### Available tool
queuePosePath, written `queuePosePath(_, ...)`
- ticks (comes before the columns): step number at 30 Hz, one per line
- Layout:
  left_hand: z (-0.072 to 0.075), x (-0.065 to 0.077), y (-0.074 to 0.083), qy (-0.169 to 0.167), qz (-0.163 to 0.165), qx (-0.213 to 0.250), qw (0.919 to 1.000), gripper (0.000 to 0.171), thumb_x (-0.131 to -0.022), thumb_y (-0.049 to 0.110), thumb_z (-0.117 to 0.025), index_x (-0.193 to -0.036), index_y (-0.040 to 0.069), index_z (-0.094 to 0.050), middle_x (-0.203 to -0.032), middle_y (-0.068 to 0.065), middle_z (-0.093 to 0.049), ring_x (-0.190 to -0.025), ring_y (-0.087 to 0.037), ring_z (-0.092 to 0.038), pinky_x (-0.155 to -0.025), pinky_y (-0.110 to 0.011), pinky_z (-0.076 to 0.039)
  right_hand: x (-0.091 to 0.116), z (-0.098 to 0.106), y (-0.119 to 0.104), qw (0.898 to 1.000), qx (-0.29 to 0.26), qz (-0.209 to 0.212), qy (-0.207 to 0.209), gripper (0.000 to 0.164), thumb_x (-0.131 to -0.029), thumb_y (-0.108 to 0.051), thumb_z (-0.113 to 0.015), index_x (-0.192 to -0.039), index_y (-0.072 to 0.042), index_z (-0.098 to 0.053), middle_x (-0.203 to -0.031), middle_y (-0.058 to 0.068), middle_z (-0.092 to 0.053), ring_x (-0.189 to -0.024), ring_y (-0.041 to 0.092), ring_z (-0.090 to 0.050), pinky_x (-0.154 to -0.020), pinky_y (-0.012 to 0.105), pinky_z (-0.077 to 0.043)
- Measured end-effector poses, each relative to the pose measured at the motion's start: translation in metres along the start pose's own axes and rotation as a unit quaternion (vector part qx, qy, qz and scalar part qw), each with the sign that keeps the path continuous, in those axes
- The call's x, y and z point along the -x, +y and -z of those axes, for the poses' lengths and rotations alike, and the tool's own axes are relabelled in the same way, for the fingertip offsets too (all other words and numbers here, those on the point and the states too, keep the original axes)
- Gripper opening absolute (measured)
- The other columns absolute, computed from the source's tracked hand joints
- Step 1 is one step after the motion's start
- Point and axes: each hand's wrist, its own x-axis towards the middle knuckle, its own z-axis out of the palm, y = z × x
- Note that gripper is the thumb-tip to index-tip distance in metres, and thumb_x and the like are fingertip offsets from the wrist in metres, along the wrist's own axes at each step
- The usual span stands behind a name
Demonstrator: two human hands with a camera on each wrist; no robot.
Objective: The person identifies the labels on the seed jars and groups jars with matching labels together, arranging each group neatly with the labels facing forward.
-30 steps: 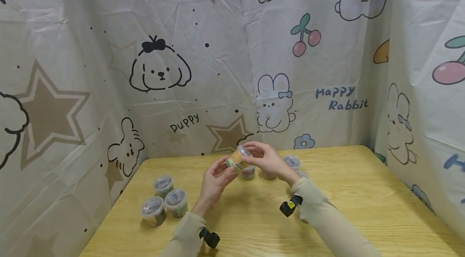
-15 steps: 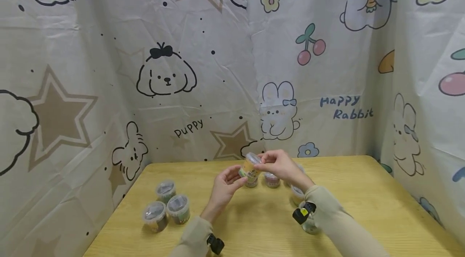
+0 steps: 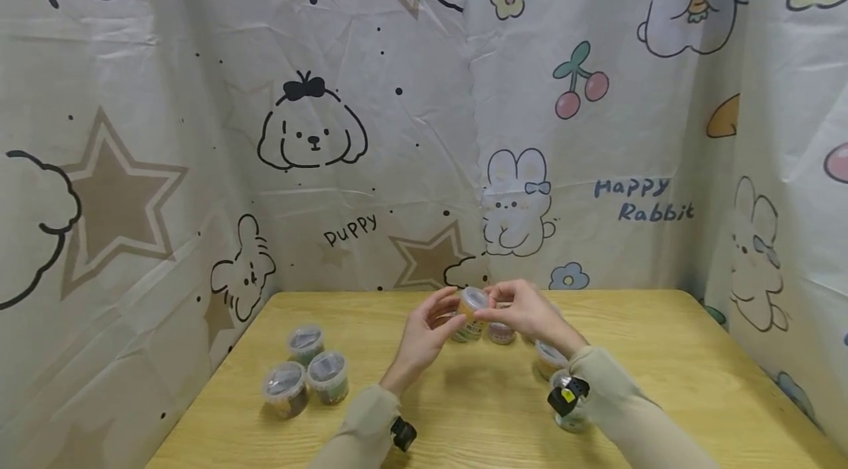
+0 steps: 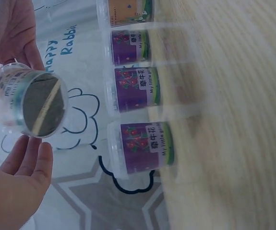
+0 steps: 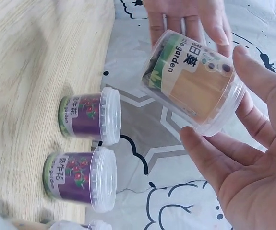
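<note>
One orange-labelled cup (image 5: 195, 86) is hanging tilted in the air above one wooden table (image 3: 477, 417), with two hands meeting around it. The right hand (image 3: 526, 308) is holding it at the lid end, thumb on one side and fingers on the other. The left hand (image 3: 420, 333) is cupping its fingertips beside the wall; I cannot tell whether they are gripping or only touching. In the left wrist view the base is showing one pale strip lying across dark contents.

Taking the head view as a clock centred on the held cup, three lidded cups (image 3: 327, 377) are standing in a cluster toward eight o'clock. Two right-hand cups (image 3: 571, 417) are standing between four and five o'clock, the nearer one partly covered by the right wrist's black camera (image 3: 564, 397).

In the left wrist view, four cups are lining up from between one and two o'clock round to four: one orange cup (image 4: 130, 12), then three purple cups (image 4: 140, 148). The right wrist view is showing two of the purple ones toward eight o'clock, with more clear plastic being cut off below, too little to count.
</note>
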Motion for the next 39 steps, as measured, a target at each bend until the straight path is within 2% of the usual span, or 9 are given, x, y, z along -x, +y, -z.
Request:
queuePosePath(5,-0.007,-0.006,0.003,-0.019,-0.050,-0.068,0.9963,0.046,-0.093,0.020,-0.068,-0.137,0.015,-0.056,-0.130,-0.010,-0.063,-0.118,-0.027,-0.061,-0.101,-0.051,-0.050,0.004,0.007,0.000,1.000,0.026,0.010,-0.004,0.035,-0.078,-0.042,-0.081,-0.070,-0.016,-0.059,-0.128,0.015,-0.066,-0.097,0.025,-0.069,-0.064,0.030,-0.057)
queuePosePath(8,-0.012,-0.009,0.005,-0.044,-0.049,-0.094,0.9933,0.043,-0.094,0.024,-0.066,-0.136,0.017,-0.058,-0.129,-0.007,-0.063,-0.117,-0.025,-0.062,-0.100,-0.043,-0.052,0.006,0.011,0.001,0.999,0.031,0.007,-0.010,0.034,-0.078,-0.041,-0.081,-0.070,-0.016,-0.059,-0.130,0.018,-0.063,-0.080,0.018,-0.067,-0.048,0.024,-0.048)
queuePosePath(13,-0.017,-0.013,0.003,-0.080,-0.050,-0.099,0.9907,0.041,-0.095,0.023,-0.065,-0.134,0.015,-0.058,-0.129,-0.009,-0.063,-0.117,-0.027,-0.063,-0.100,-0.035,-0.053,0.007,0.015,0.006,0.998,0.051,0.018,-0.016,0.035,-0.079,-0.039,-0.081,-0.069,-0.016,-0.057,-0.132,0.022,-0.061,-0.069,0.014,-0.063,-0.043,0.021,-0.040)
queuePosePath(16,-0.017,-0.015,0.000,-0.092,-0.056,-0.094,0.9898,0.036,-0.094,0.019,-0.066,-0.128,0.012,-0.061,-0.128,-0.010,-0.063,-0.118,-0.026,-0.062,-0.101,-0.034,-0.052,0.008,0.014,0.009,0.998,0.062,0.027,-0.016,0.036,-0.078,-0.040,-0.082,-0.068,-0.016,-0.057,-0.130,0.021,-0.062,-0.069,0.013,-0.061,-0.044,0.021,-0.041)
queuePosePath(19,-0.017,-0.014,-0.003,-0.102,-0.055,-0.092,0.9890,0.028,-0.092,0.017,-0.068,-0.119,0.011,-0.063,-0.124,-0.009,-0.064,-0.118,-0.024,-0.063,-0.101,-0.031,-0.052,0.009,0.013,0.012,0.996,0.070,0.042,-0.018,0.034,-0.078,-0.039,-0.082,-0.068,-0.018,-0.058,-0.129,0.021,-0.063,-0.077,0.017,-0.064,-0.052,0.023,-0.048)
queuePosePath(22,-0.017,-0.011,-0.005,-0.111,-0.054,-0.096,0.9877,0.022,-0.092,0.016,-0.068,-0.112,0.010,-0.062,-0.121,-0.009,-0.064,-0.117,-0.023,-0.063,-0.100,-0.026,-0.051,0.012,0.013,0.017,0.995,0.073,0.064,-0.028,0.029,-0.079,-0.033,-0.082,-0.071,-0.020,-0.059,-0.130,0.021,-0.062,-0.100,0.025,-0.067,-0.072,0.034,-0.059)
queuePosePath(26,-0.019,-0.006,-0.009,-0.124,-0.052,-0.096,0.9863,0.021,-0.091,0.013,-0.068,-0.110,0.008,-0.061,-0.121,-0.011,-0.063,-0.118,-0.025,-0.063,-0.100,-0.025,-0.051,0.018,0.016,0.025,0.992,0.071,0.085,-0.053,0.023,-0.080,-0.023,-0.082,-0.076,-0.018,-0.060,-0.132,0.023,-0.060,-0.118,0.040,-0.060,-0.094,0.050,-0.055)
queuePosePath(31,-0.021,-0.004,-0.012,-0.121,-0.042,-0.110,0.9857,0.022,-0.091,0.013,-0.068,-0.111,0.009,-0.061,-0.120,-0.011,-0.063,-0.118,-0.025,-0.063,-0.100,-0.026,-0.051,0.020,0.018,0.032,0.992,0.063,0.080,-0.072,0.022,-0.081,-0.019,-0.081,-0.080,-0.015,-0.059,-0.133,0.025,-0.059,-0.117,0.042,-0.061,-0.093,0.049,-0.056)
queuePosePath(39,-0.025,-0.007,-0.010,-0.107,-0.024,-0.139,0.9842,0.026,-0.088,0.021,-0.073,-0.111,0.013,-0.063,-0.120,-0.009,-0.065,-0.114,-0.025,-0.065,-0.096,-0.027,-0.054,0.019,0.018,0.036,0.993,0.072,0.075,-0.055,0.023,-0.079,-0.018,-0.082,-0.077,-0.017,-0.059,-0.128,0.021,-0.063,-0.114,0.040,-0.063,-0.092,0.048,-0.057)
